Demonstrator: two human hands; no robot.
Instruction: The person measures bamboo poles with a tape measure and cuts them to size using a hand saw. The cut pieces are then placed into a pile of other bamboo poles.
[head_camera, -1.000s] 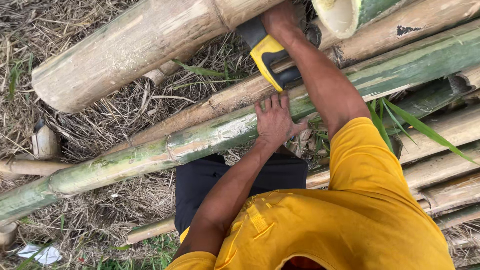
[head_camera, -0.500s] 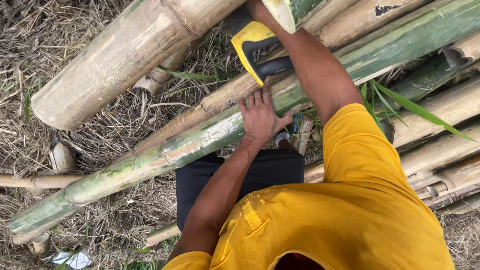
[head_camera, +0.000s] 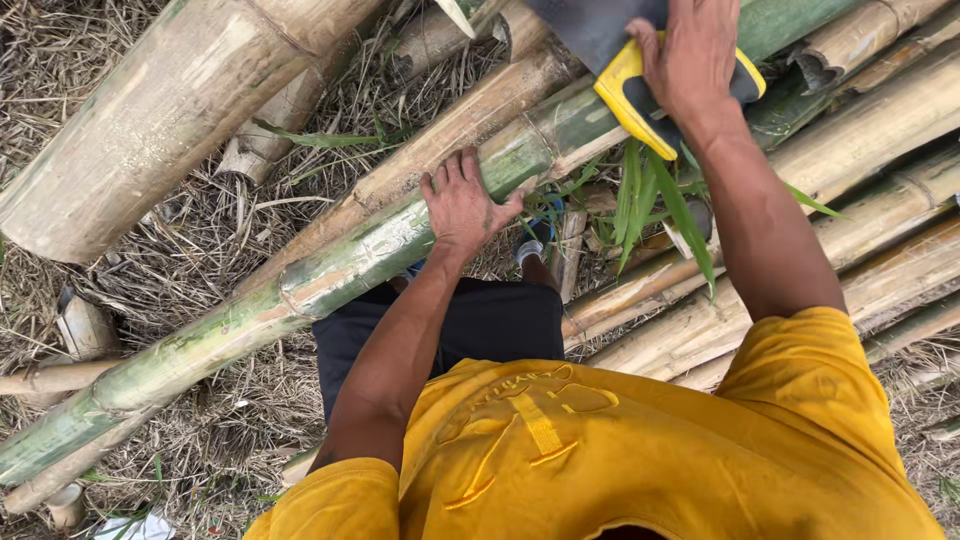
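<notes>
My left hand (head_camera: 462, 205) lies flat, fingers spread, on one green bamboo pole (head_camera: 330, 265) (axis lower-left to upper-right); right hand (head_camera: 690, 60) is clamped on one yellow-handled saw (head_camera: 625, 95).

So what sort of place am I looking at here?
Most likely an outdoor bamboo cutting or stacking spot. Long green and tan bamboo poles lie piled on ground covered in dry straw-like grass. The left hand presses on one pole, while the right hand holds a yellow-and-black handled saw.
</notes>
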